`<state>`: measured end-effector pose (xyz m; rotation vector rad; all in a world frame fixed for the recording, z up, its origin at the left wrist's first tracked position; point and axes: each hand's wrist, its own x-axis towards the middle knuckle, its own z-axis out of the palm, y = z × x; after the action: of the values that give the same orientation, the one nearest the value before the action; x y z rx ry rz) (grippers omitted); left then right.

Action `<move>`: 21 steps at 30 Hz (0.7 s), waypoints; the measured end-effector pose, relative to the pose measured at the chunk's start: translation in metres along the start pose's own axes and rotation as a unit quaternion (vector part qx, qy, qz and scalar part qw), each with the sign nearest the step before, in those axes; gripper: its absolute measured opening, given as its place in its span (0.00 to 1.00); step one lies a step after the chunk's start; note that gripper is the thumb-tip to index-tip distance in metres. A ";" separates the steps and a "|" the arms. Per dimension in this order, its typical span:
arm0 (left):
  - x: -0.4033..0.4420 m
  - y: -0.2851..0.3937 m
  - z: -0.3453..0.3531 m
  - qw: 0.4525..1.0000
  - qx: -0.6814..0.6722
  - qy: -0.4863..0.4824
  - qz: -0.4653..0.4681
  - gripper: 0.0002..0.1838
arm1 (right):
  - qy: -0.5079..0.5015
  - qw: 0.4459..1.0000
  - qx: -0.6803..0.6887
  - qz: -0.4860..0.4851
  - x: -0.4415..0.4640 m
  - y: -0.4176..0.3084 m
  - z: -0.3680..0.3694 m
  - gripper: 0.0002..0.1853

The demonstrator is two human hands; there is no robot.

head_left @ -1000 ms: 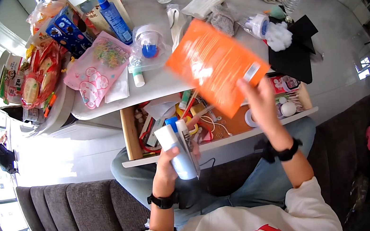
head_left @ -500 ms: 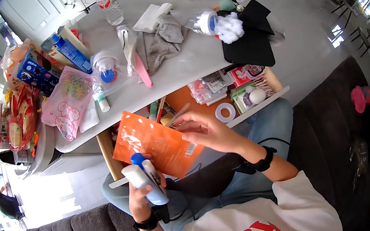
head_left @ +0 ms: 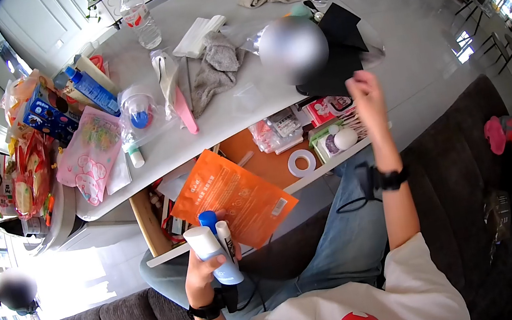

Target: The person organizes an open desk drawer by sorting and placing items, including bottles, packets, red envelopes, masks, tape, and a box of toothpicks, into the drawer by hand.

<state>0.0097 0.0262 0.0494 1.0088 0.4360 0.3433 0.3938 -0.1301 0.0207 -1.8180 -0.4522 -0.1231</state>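
My left hand (head_left: 202, 275), above my lap, is closed around several items. It grips a pale blue bottle (head_left: 225, 269) with a white cap, a blue-capped item (head_left: 208, 220), a slim white tube (head_left: 224, 236) and an orange pouch (head_left: 234, 193) that spreads over the drawer's front edge. My right hand (head_left: 365, 94) is raised at the table's right side, fingers curled in, beside a black flat item (head_left: 329, 76). Whether anything sits in those fingers is hidden. Below lies the open drawer (head_left: 247, 145), with a tape roll (head_left: 301, 163) and a white round item (head_left: 345, 139) inside.
On the table are a grey cloth (head_left: 215, 66), pink-handled tool (head_left: 184, 111), pink pouch (head_left: 91, 155), blue spray bottle (head_left: 92, 90) and two water bottles (head_left: 140, 20). A blurred round patch covers part of the right side. The dark sofa (head_left: 460, 196) surrounds me.
My right hand has left the orange pouch and moved right and up to the table's edge. My left hand keeps its items, and the pouch has shifted slightly right.
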 end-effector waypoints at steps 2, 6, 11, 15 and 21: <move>0.005 0.000 0.002 1.000 0.000 -0.002 -0.001 0.48 | 0.181 0.970 -0.160 -0.017 0.052 0.077 -0.031 0.26; 0.014 -0.002 0.007 1.000 0.010 0.006 -0.010 0.47 | -0.148 0.931 0.143 0.301 0.078 0.062 -0.049 0.25; 0.017 0.000 0.007 0.999 -0.001 0.041 -0.005 0.48 | -0.208 0.933 0.160 0.247 0.083 0.040 -0.035 0.20; 0.010 0.003 -0.011 0.997 -0.032 0.070 0.011 0.49 | -0.206 0.952 0.034 0.222 0.099 -0.032 -0.043 0.16; -0.018 0.012 -0.031 0.984 -0.041 0.145 0.090 0.50 | -0.179 0.970 -0.041 0.161 0.110 -0.092 -0.039 0.14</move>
<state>-0.0224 0.0464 0.0487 0.9227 0.5895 0.6709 0.4664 -0.1199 0.1499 -1.9768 -0.3992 0.4235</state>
